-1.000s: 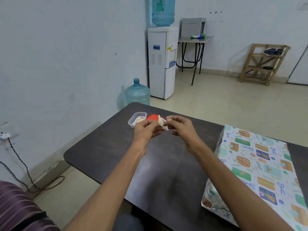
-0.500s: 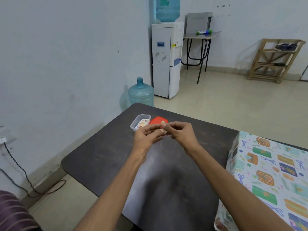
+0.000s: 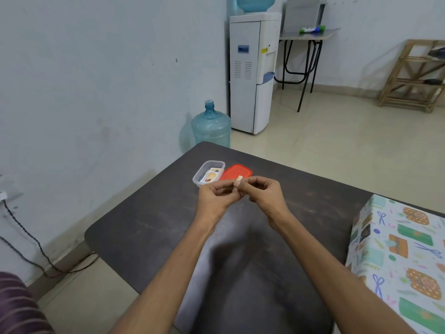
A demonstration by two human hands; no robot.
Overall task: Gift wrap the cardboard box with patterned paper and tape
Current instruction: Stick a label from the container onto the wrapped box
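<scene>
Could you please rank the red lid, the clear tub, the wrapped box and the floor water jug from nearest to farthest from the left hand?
From the left hand:
1. Red lid, just beyond the fingertips.
2. Clear tub, beside it; nearly tied.
3. Wrapped box, far right.
4. Water jug, on the floor.

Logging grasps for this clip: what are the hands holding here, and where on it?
A small pale piece, likely tape or a sticker, pinched at its lower end between the fingertips of left hand and right hand.
</scene>
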